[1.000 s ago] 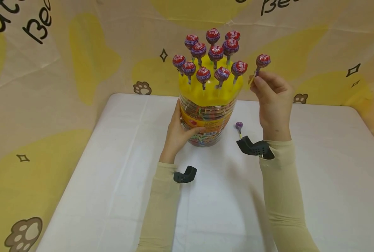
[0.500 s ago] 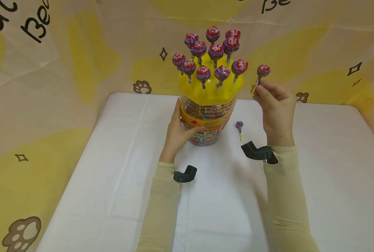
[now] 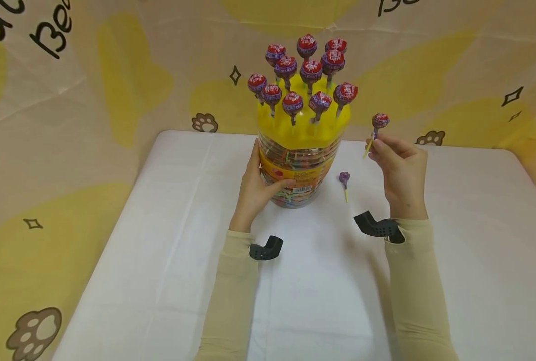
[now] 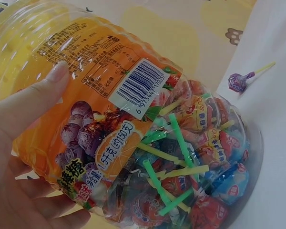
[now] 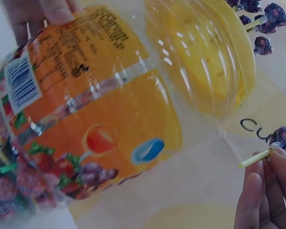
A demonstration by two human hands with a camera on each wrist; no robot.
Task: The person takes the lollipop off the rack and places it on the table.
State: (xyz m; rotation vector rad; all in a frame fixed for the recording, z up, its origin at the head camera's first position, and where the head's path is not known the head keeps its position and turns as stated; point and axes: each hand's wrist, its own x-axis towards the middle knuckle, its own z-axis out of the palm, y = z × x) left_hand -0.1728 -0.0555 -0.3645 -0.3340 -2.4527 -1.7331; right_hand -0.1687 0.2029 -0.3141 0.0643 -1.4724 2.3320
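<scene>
A clear plastic candy jar (image 3: pixel 300 175) stands on the white table, with wrapped lollipops inside and an orange label around it. Its yellow top (image 3: pixel 286 134) bears several upright lollipops (image 3: pixel 293 102) in red and purple wrappers. My left hand (image 3: pixel 256 193) grips the jar's left side, thumb across the label; the left wrist view shows the fingers curling behind it. To the jar's right, my right hand (image 3: pixel 403 168) pinches one lollipop (image 3: pixel 379 121) just under its wrapped head, its yellow stick (image 5: pixel 255 158) pointing down and left. Another lollipop (image 3: pixel 345 179) lies on the table between jar and right hand.
The white table (image 3: pixel 168 240) reaches back to a yellow and beige patterned cloth (image 3: pixel 195 55) hanging behind it. Black camera mounts sit at both wrists, a left one (image 3: pixel 266 248) and a right one (image 3: pixel 378 225).
My right hand has moved down and slightly right with its lollipop, away from the jar's top. The left hand keeps its grip and the jar has stayed in place.
</scene>
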